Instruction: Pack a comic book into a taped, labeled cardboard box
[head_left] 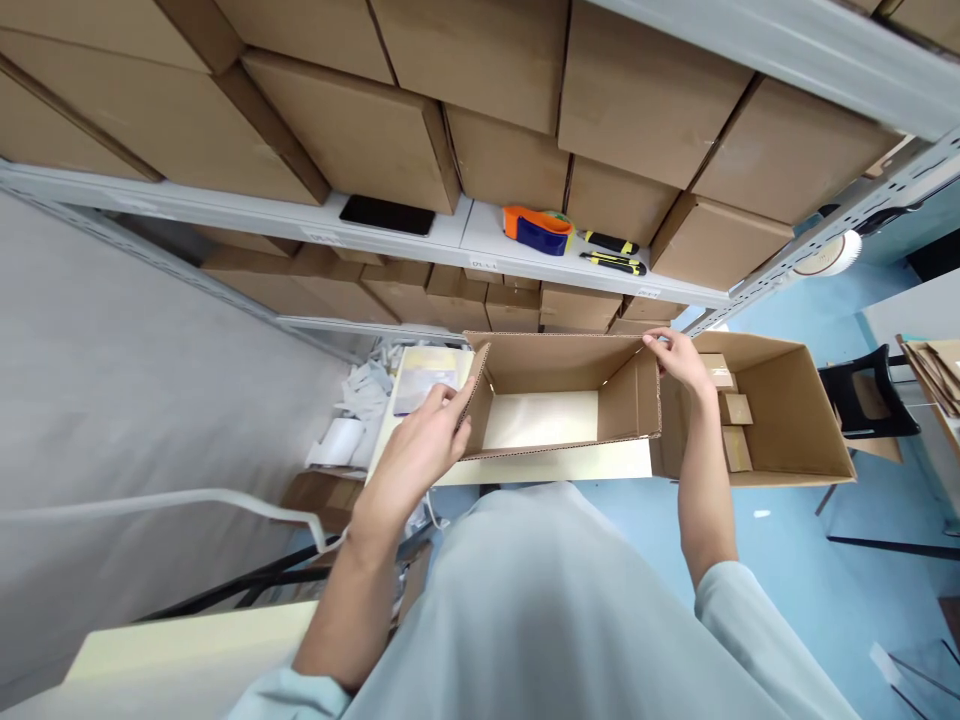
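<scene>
An open, bottomless cardboard box (637,400) stands on a pale table (570,462) in front of me. My left hand (421,445) grips its left flap, fingers curled over the edge. At the box's far right corner my right hand (679,358) pinches the rim. Through the box I see the pale table surface.
A larger open carton (795,420) with small boxes inside stands to the right. The shelf above holds an orange tape dispenser (536,229), two yellow-black cutters (611,252), a black tablet (387,214) and stacked cartons (352,125). Paper scraps (360,410) lie left; a black chair (862,400) is right.
</scene>
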